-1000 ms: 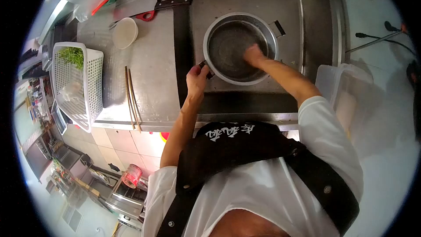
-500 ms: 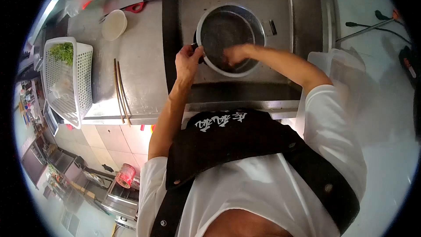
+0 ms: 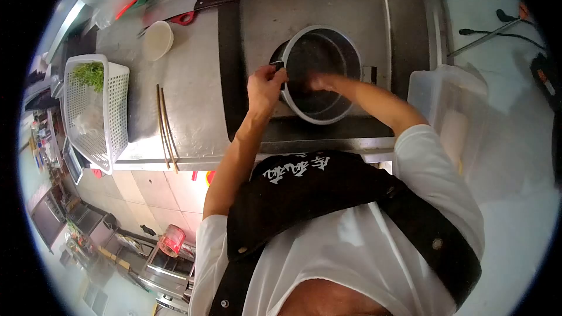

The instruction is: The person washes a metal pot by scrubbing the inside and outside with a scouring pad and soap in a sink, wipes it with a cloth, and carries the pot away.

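A deep metal pot (image 3: 323,121) stands in a stainless steel sink (image 3: 266,9), tilted so that its mouth faces partly towards me. My left hand (image 3: 264,86) grips the pot's black side handle (image 3: 281,85), fingers wrapped round it. Inside the pot, near the left part of its inner wall, is my right hand (image 3: 321,82). Motion blur and the dark interior hide its fingers, and whether it holds anything does not show. Right of the pot, a small dark slot (image 3: 371,74) shows partly above my right forearm.
On the left counter (image 3: 196,82) are a white basket (image 3: 110,134) with greens (image 3: 89,75), two long sticks (image 3: 164,123), a white bowl (image 3: 158,41), red-handled scissors (image 3: 186,19) and a cleaver (image 3: 175,7). A translucent plastic box (image 3: 430,90) stands right of the sink.
The pot has tipped further, its mouth turning more towards me, with my left hand still on the handle. My right hand has moved within the pot. The whole view has shifted slightly.
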`<state>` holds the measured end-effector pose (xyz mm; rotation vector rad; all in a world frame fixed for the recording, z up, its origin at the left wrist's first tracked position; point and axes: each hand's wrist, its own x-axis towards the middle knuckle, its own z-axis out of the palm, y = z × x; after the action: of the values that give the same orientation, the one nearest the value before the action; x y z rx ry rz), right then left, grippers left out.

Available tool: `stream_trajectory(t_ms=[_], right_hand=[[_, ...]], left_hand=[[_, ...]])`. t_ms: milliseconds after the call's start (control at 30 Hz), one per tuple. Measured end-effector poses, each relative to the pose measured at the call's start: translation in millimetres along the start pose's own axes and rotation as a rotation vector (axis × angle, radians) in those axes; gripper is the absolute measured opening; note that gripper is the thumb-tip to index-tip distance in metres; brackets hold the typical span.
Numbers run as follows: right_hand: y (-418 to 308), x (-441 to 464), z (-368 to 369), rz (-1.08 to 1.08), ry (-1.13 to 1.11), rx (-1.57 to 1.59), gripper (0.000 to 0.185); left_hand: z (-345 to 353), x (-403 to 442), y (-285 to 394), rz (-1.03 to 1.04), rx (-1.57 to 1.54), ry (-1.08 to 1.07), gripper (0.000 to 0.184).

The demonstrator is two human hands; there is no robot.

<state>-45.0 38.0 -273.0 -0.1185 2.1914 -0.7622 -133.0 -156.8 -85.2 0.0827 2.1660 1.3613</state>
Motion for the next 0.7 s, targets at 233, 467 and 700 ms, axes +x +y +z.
stream_trajectory(t_ms=[233, 467, 700], right_hand=[[-18.8, -56.1, -61.5, -0.044, -0.143, -1.002, 0.029], [24.7, -57.4, -96.9, -0.240, 0.380, -1.363, 0.020], [-3.3, -35.7, -18.1, 0.124, 0.122, -0.457, 0.028]], left_hand=[[1.2, 9.1, 5.4, 0.038, 0.057, -0.068, 0.027], [6.2, 13.3, 7.4, 0.053, 0.021, -0.039, 0.027], [3.4, 16.5, 11.1, -0.069, 0.019, -0.095, 0.024]])
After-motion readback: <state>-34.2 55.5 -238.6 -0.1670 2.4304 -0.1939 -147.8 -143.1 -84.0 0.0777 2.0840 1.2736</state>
